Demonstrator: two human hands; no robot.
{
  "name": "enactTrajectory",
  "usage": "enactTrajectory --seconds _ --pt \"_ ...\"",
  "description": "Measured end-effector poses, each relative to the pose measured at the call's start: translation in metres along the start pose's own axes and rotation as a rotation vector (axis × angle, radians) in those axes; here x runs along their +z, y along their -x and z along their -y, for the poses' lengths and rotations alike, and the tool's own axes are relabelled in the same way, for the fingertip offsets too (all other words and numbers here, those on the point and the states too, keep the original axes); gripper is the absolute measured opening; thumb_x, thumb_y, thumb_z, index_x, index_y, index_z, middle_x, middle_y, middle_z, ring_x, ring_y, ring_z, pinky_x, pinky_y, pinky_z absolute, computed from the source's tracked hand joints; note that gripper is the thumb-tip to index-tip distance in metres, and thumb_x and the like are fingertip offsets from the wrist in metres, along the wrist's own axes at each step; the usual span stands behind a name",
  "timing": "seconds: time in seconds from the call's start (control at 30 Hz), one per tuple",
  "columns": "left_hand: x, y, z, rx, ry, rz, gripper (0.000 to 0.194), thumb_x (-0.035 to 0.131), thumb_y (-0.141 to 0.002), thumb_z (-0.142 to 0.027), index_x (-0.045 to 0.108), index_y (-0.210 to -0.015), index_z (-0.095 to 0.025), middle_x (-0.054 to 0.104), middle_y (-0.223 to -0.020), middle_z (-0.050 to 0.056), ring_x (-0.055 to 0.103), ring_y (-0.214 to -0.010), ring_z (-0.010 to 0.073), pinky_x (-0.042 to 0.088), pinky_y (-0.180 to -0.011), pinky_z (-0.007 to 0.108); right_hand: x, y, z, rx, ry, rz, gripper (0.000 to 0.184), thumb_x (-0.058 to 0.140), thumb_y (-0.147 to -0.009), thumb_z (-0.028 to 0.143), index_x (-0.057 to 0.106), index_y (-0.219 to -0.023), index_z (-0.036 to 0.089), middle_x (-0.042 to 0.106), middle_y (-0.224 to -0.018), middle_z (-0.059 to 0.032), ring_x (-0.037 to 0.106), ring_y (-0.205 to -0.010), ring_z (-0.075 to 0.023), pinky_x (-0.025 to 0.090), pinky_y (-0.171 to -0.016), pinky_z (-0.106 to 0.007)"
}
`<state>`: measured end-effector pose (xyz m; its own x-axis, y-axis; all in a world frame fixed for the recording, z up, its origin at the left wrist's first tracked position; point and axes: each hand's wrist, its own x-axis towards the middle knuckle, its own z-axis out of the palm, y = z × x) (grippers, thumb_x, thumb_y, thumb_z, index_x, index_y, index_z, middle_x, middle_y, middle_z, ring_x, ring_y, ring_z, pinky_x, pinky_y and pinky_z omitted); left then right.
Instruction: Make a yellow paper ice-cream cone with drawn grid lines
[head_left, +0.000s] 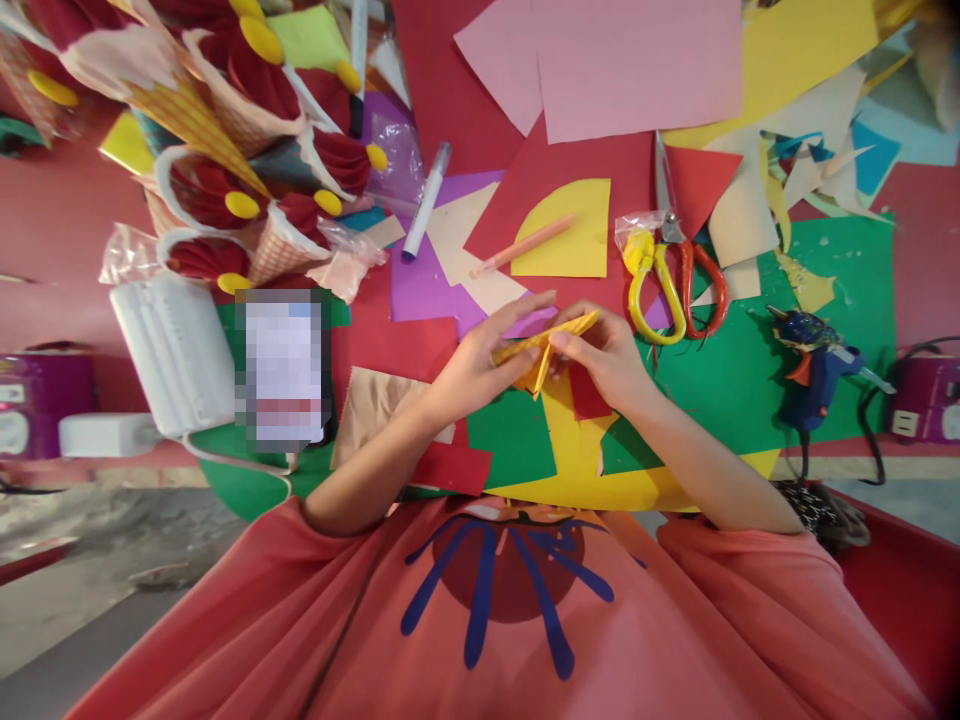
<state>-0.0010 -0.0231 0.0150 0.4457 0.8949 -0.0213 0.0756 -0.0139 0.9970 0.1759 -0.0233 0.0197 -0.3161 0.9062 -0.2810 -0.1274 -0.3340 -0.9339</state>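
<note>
Folded yellow paper (543,366) is held up over the table (926,250), between both hands. Left hand (486,358): thumb against the paper, upper fingers extended. Right hand (604,352): thumb and fingers pinching the paper's right part. Scissors (671,228) lie beyond the right hand; glue gun (814,385) farther right. Phone (285,365) lies left of the left hand.

Head-height view, apparently steeply downward

A folded piece of yellow paper (543,370), its flaps standing apart, tilts between both hands (481,358)
</note>
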Motion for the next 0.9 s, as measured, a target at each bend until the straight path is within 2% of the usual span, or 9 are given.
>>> enactTrajectory --seconds 0.1,0.17,0.27,0.37,0.43,0.53,0.63,0.73,0.9 --pt "-0.001 -0.002 0.004 0.138 -0.002 -0.205 0.035 0.062 -0.088 -0.038 0.056 -0.12 -0.023 0.061 -0.124 0.007 0.055 -0.123 0.0228 0.051 -0.099 0.034 -0.002 -0.002 -0.002 -0.085 -0.089 -0.114 0.03 0.074 -0.076 0.045 0.056 -0.083 0.023 0.061 -0.071 0.0061 0.062 -0.055 -0.0071 0.056 -0.053 -0.02" --pt "-0.001 -0.002 0.006 0.159 0.027 -0.263 0.035 0.058 -0.09 -0.046 0.056 -0.118 -0.025 0.06 -0.124 0.007 0.056 -0.12 0.0218 0.055 -0.087 0.028 -0.004 -0.003 -0.003 -0.136 -0.112 -0.183 0.028 0.075 -0.075 0.044 0.059 -0.087 0.024 0.062 -0.079 0.0055 0.065 -0.061 -0.0075 0.058 -0.056 -0.021" --pt "0.0 -0.001 0.008 0.12 0.116 -0.286 0.044 0.058 -0.087 -0.057 0.051 -0.118 -0.027 0.052 -0.134 0.008 0.062 -0.112 0.0212 0.057 -0.073 0.024 -0.007 -0.005 -0.006 -0.202 -0.06 -0.282 0.03 0.074 -0.075 0.049 0.062 -0.09 0.026 0.063 -0.088 0.0034 0.067 -0.072 -0.0103 0.06 -0.059 -0.022" --pt "0.001 0.0 0.008 0.075 0.198 -0.269 0.054 0.069 -0.075 -0.062 0.05 -0.109 -0.026 0.047 -0.14 0.008 0.065 -0.105 0.0203 0.058 -0.071 0.023 -0.008 -0.005 -0.009 -0.292 0.065 -0.379 0.031 0.072 -0.076 0.051 0.063 -0.093 0.027 0.064 -0.095 0.0014 0.066 -0.088 -0.0138 0.061 -0.068 -0.026" --pt "0.002 -0.001 0.007 0.035 0.227 -0.231 0.056 0.074 -0.07 -0.061 0.053 -0.106 -0.024 0.051 -0.136 0.008 0.066 -0.104 0.0202 0.059 -0.072 0.023 -0.007 -0.003 -0.009 -0.367 0.158 -0.405 0.029 0.072 -0.077 0.049 0.064 -0.093 0.027 0.065 -0.096 0.0009 0.066 -0.093 -0.0142 0.06 -0.077 -0.027" --pt "0.002 -0.002 0.005 -0.031 0.241 -0.21 0.054 0.076 -0.07 -0.056 0.06 -0.107 -0.019 0.064 -0.117 0.009 0.067 -0.101 0.0204 0.059 -0.072 0.022 -0.002 0.0 -0.008 -0.438 0.269 -0.354 0.026 0.074 -0.077 0.045 0.063 -0.091 0.025 0.066 -0.092 0.0014 0.067 -0.089 -0.0124 0.058 -0.079 -0.025" --pt "0.002 -0.003 0.003 -0.074 0.236 -0.259 0.042 0.071 -0.077 -0.051 0.067 -0.099 -0.016 0.07 -0.101 0.007 0.069 -0.091 0.018 0.058 -0.066 0.02 0.001 0.004 -0.009 -0.456 0.329 -0.258 0.028 0.072 -0.079 0.045 0.06 -0.094 0.025 0.066 -0.091 0.0014 0.068 -0.083 -0.0121 0.059 -0.073 -0.023" --pt "0.001 -0.003 0.002 -0.066 0.231 -0.279 0.036 0.071 -0.079 -0.048 0.071 -0.096 -0.017 0.071 -0.101 0.006 0.07 -0.088 0.017 0.057 -0.063 0.02 -0.001 0.006 -0.01 -0.502 0.394 -0.213 0.025 0.069 -0.083 0.04 0.059 -0.101 0.026 0.066 -0.096 0.0002 0.069 -0.087 -0.0131 0.059 -0.074 -0.025" --pt "-0.001 -0.004 -0.003 -0.083 0.192 -0.228 0.047 0.075 -0.07 -0.058 0.074 -0.092 -0.015 0.074 -0.099 0.008 0.07 -0.092 0.0202 0.057 -0.072 0.024 -0.008 0.004 -0.007 -0.657 0.655 -0.161 0.017 0.066 -0.087 0.028 0.065 -0.104 0.028 0.067 -0.104 -0.0029 0.066 -0.1 -0.0187 0.057 -0.088 -0.037"
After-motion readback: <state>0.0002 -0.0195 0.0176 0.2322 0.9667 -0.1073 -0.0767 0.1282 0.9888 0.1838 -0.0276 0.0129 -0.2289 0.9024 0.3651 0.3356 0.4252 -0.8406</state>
